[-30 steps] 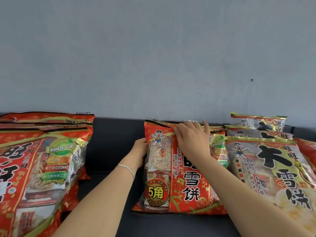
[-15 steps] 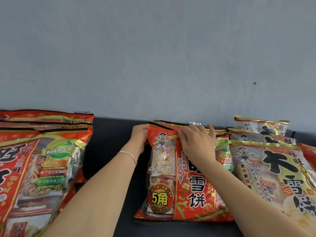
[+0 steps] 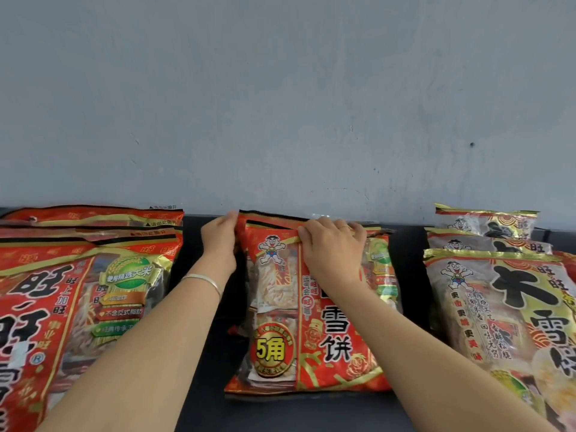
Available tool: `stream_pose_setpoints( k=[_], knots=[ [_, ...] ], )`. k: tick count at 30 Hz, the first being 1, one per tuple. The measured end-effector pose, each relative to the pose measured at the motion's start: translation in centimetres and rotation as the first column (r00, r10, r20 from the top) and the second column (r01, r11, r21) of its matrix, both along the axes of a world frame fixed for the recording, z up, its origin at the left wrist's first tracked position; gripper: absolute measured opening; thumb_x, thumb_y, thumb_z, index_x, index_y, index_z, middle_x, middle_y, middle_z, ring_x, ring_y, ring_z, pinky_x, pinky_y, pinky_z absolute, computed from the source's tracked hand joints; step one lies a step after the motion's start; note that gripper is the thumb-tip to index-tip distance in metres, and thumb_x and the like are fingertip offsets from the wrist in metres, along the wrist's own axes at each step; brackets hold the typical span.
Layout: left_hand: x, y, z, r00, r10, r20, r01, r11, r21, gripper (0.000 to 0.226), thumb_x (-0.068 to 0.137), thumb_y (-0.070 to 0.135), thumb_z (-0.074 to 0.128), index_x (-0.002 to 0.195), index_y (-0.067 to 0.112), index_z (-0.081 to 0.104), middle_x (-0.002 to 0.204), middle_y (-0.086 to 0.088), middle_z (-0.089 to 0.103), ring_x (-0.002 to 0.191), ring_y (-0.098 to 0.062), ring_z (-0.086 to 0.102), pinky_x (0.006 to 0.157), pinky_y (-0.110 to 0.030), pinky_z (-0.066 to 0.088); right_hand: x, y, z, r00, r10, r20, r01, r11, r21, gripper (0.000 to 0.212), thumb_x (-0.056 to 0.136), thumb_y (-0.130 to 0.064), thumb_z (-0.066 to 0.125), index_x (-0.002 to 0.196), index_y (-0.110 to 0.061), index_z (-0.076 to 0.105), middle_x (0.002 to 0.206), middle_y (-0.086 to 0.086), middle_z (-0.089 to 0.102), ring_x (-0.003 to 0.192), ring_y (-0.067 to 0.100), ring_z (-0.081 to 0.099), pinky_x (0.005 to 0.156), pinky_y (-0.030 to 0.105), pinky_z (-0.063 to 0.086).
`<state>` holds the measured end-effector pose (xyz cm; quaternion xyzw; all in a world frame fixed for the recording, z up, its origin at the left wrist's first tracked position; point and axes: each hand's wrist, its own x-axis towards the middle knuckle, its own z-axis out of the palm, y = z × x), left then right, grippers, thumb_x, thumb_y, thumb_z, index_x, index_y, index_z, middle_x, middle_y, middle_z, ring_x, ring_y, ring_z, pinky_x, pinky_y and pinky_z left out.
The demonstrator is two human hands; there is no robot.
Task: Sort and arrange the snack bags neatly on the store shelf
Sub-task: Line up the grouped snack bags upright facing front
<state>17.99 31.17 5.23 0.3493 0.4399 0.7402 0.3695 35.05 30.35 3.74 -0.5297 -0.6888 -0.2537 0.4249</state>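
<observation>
A red snack bag (image 3: 311,332) with a cartoon boy and a "5" badge stands in the middle of the dark shelf (image 3: 202,385), with more red bags stacked behind it. My left hand (image 3: 219,241) grips the upper left corner of this stack. My right hand (image 3: 330,247) lies over the front bag's top edge, fingers curled on it. A stack of larger red bags (image 3: 71,300) leans at the left. At the right stands a row of gold-trimmed bags (image 3: 505,307) with big black characters.
A plain blue-grey wall (image 3: 280,104) rises right behind the shelf. Dark gaps of shelf show between the middle stack and the stacks on either side. A silver bracelet (image 3: 204,280) sits on my left wrist.
Both hands have pushed the middle stack back toward the wall and away from the right-hand bags, opening a gap there. My left hand rose from the bag's side to its top corner.
</observation>
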Motion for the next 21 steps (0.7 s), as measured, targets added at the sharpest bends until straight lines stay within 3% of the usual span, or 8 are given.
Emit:
stream_pose_setpoints(
  k=[4, 7, 10, 12, 14, 17, 21],
  knots=[
    [0.0, -1.3, 0.1, 0.999, 0.035, 0.015, -0.036, 0.996, 0.079, 0.030, 0.098, 0.035, 0.041, 0.107, 0.014, 0.061, 0.098, -0.002, 0.063, 0.084, -0.015, 0.059, 0.066, -0.027, 0.043, -2.9, -0.3, -0.2, 0.997, -0.014, -0.079, 0.012, 1.000, -0.018, 0.028, 0.090, -0.033, 0.052, 0.073, -0.019, 0.070, 0.073, -0.002, 0.068, 0.079, 0.028, 0.065, 0.089, 0.048, 0.041],
    [0.6, -2.1, 0.0, 0.975, 0.122, -0.189, -0.092, 0.983, 0.159, 0.026, 0.093, 0.041, 0.045, 0.100, 0.022, 0.060, 0.104, -0.002, 0.063, 0.097, -0.022, 0.061, 0.083, -0.039, 0.051, -3.3, -0.9, -0.2, 0.998, 0.054, -0.028, -0.056, 0.997, -0.048, 0.025, 0.095, -0.033, 0.050, 0.091, -0.018, 0.070, 0.089, 0.000, 0.070, 0.095, 0.030, 0.063, 0.097, 0.050, 0.034],
    [1.3, -2.9, 0.0, 0.772, 0.316, -0.552, -0.207, 0.946, 0.251, 0.033, 0.092, 0.044, 0.043, 0.113, 0.027, 0.060, 0.121, 0.001, 0.058, 0.114, -0.017, 0.053, 0.098, -0.044, 0.044, -2.3, -1.7, 0.5, 0.993, 0.114, -0.019, -0.115, 0.981, -0.157, 0.032, 0.099, -0.039, 0.040, 0.116, -0.021, 0.061, 0.116, 0.002, 0.063, 0.117, 0.030, 0.052, 0.105, 0.050, 0.026],
    [2.5, -3.6, 0.4, 0.611, 0.440, -0.658, -0.252, 0.896, 0.365, 0.030, 0.096, 0.033, 0.044, 0.117, 0.021, 0.061, 0.125, -0.002, 0.057, 0.116, -0.018, 0.051, 0.098, -0.041, 0.043, -1.2, -2.5, 0.9, 0.994, 0.108, -0.018, -0.109, 0.981, -0.160, 0.035, 0.099, -0.042, 0.040, 0.124, -0.024, 0.057, 0.126, 0.001, 0.057, 0.123, 0.029, 0.047, 0.108, 0.049, 0.026],
    [4.2, -4.3, 0.9, 0.537, 0.477, -0.696, -0.204, 0.874, 0.441, 0.028, 0.096, 0.028, 0.045, 0.117, 0.019, 0.062, 0.124, -0.004, 0.058, 0.117, -0.020, 0.051, 0.097, -0.040, 0.043, 0.4, -3.3, 1.4, 0.996, 0.082, -0.029, -0.086, 0.985, -0.153, 0.036, 0.098, -0.041, 0.041, 0.127, -0.025, 0.055, 0.132, 0.001, 0.053, 0.126, 0.027, 0.045, 0.107, 0.047, 0.028],
    [7.3, -4.7, 1.0, 0.508, 0.422, -0.751, -0.049, 0.885, 0.464, 0.025, 0.096, 0.024, 0.047, 0.115, 0.017, 0.063, 0.121, -0.002, 0.060, 0.117, -0.018, 0.050, 0.094, -0.029, 0.038, 3.6, -4.6, 1.8, 0.997, 0.042, -0.059, -0.051, 0.985, -0.168, 0.035, 0.098, -0.037, 0.041, 0.128, -0.023, 0.054, 0.133, 0.002, 0.052, 0.126, 0.026, 0.044, 0.103, 0.044, 0.032],
    [12.2, -5.6, 0.2, 0.487, 0.348, -0.801, 0.108, 0.886, 0.451, 0.023, 0.095, 0.020, 0.051, 0.112, 0.015, 0.065, 0.114, -0.003, 0.062, 0.111, -0.018, 0.052, 0.093, -0.029, 0.039, 9.1, -6.1, 1.5, 0.997, -0.050, -0.066, 0.034, 0.973, -0.226, 0.035, 0.098, -0.036, 0.044, 0.127, -0.020, 0.053, 0.129, 0.004, 0.053, 0.122, 0.030, 0.045, 0.096, 0.042, 0.037]
  ],
)
